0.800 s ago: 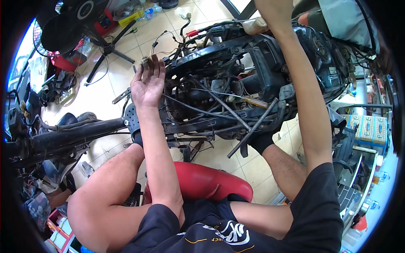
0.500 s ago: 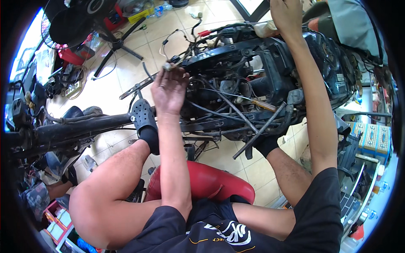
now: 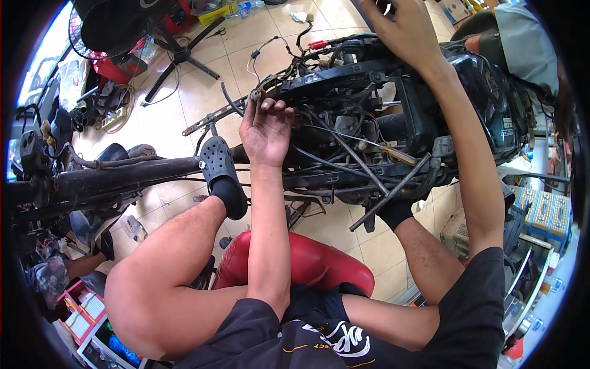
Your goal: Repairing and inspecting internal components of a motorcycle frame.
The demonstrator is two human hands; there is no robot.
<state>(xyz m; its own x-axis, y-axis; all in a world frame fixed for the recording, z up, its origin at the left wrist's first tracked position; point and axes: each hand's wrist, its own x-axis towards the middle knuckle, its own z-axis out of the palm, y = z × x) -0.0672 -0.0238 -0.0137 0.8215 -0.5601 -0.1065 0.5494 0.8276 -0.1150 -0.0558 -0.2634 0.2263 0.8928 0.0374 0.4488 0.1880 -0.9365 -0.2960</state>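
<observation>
Two bare hands are out over a stripped motorcycle frame [image 3: 335, 77], and from where I stand the opening-up looks largely done: the rails are bare, the inner parts and cables lie exposed, and what I take for the black fuel tank [image 3: 491, 92] sits at the far right end. The wiring side looks unfinished to me, since leads trail loose off the frame's far edge, a red connector [image 3: 318, 45] among them, and nothing covers the middle. An amber-handled screwdriver [image 3: 398, 152] and a T-handle wrench [image 3: 391, 192] lie across the frame. The left hand [image 3: 266, 138] is turned palm up above the frame's left part, its thumb and forefinger seemingly pinched on a small pale connector [image 3: 255, 94], the other fingers curled loosely inward. That connector sits right at the fingertips, clear of the palm, on the side away from the person, with thin leads rising just beyond it. The right hand [image 3: 409, 31] reaches to the far side, well apart from the left, its fingers bent and partly cut off by the upper edge; I can't tell whether they hold anything.
</observation>
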